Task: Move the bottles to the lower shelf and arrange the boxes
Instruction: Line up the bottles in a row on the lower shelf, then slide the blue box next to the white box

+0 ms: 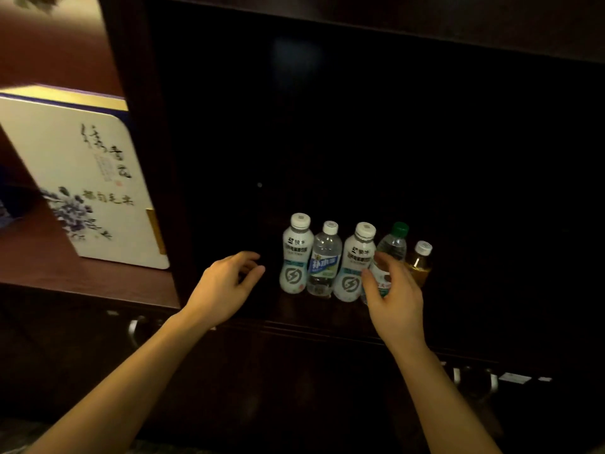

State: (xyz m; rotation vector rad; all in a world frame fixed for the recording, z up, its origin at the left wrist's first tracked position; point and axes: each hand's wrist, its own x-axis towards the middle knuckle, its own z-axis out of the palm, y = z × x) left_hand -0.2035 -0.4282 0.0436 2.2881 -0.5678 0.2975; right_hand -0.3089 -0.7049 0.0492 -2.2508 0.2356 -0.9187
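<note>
Two hands reach into the dark cabinet. The left hand (226, 283) hangs loosely curled and empty just left of the row. The right hand (396, 293) spreads its fingers over the lower half of the green-capped bottle (393, 244) (whether it grips, I cannot tell). Five bottles (324, 257) stand upright, side by side, straight ahead on the shelf (311, 311), nearest the right hand. A white box (82, 178) stands on the bench (49, 270), well left.

5 bottles (355, 257), 1 box (82, 178), 2 hands (226, 290)
</note>
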